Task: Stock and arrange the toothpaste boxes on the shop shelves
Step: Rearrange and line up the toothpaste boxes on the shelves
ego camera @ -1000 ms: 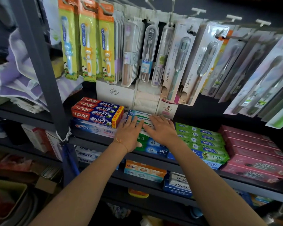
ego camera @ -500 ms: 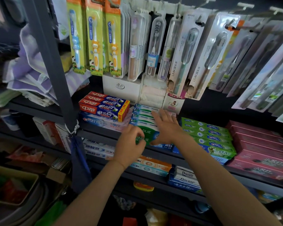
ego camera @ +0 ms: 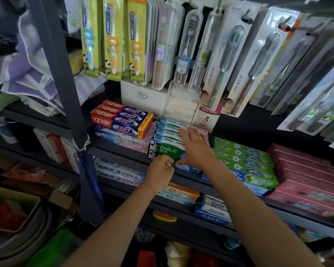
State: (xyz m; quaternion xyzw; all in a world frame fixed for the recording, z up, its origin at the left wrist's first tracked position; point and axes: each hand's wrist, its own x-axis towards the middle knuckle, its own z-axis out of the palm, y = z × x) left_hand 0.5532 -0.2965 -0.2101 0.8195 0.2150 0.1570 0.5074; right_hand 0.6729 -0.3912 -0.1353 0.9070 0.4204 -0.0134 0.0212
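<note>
A: While the Darlie boxes (ego camera: 168, 149) are being squared up on the middle shelf (ego camera: 123, 151), which step can be said to be in hand?

B: The aligning of that stack, it is judged. The front lower edge of the nearest box is pinched by the left hand (ego camera: 159, 173), fingers curled onto it. The right hand (ego camera: 196, 147) is laid flat on top of the stack, fingers straight and spread, pointing toward 11 o'clock.

A: Where is the stack placed among the rest?

B: At the centre of the shelf. The red and blue boxes (ego camera: 121, 120) are seen at 10 o'clock of it, the green boxes (ego camera: 243, 160) just beside it at 3 o'clock, and the pink boxes (ego camera: 305, 180) farther out the same way. Toothbrush packs (ego camera: 112, 37) are hung at 12 o'clock.

A: What is called for next?

B: Probably the front box must be slid flush with its neighbours while the stack is kept pressed down, so that nothing is tipped off the shelf lip.
</note>
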